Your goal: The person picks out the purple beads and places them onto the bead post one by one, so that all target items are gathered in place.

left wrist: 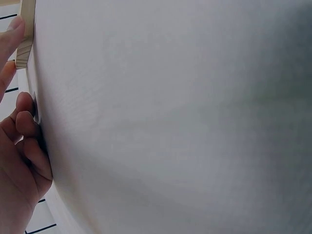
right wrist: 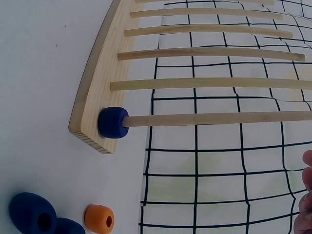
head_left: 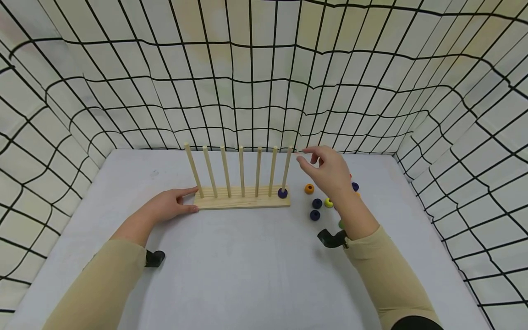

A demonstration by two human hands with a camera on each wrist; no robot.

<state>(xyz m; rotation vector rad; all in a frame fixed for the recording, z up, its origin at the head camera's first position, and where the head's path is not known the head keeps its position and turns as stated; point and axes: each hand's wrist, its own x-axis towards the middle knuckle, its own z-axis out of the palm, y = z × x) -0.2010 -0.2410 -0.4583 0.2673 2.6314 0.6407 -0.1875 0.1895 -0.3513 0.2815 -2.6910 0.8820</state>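
A wooden peg rack [head_left: 243, 201] has a flat base and a row of several upright wooden pegs. My left hand [head_left: 167, 206] holds the base's left end, thumb at the front corner and forefinger behind. In the left wrist view, that end of the base [left wrist: 26, 39] shows between the fingers, with the other fingers curled by the tabletop. One dark blue bead [right wrist: 113, 122] sits at the bottom of the rightmost peg [right wrist: 219, 118]. Just right of that peg's top is my right hand [head_left: 327, 169], thumb and forefinger apart with nothing between them.
Loose beads lie on the white table [head_left: 231, 266] right of the rack: an orange bead [head_left: 309, 189], blue beads [head_left: 315, 215], a yellow bead [head_left: 328, 202] and a green one [head_left: 341, 224], some partly under the right arm. Black netting [head_left: 251, 82] surrounds the back and sides.
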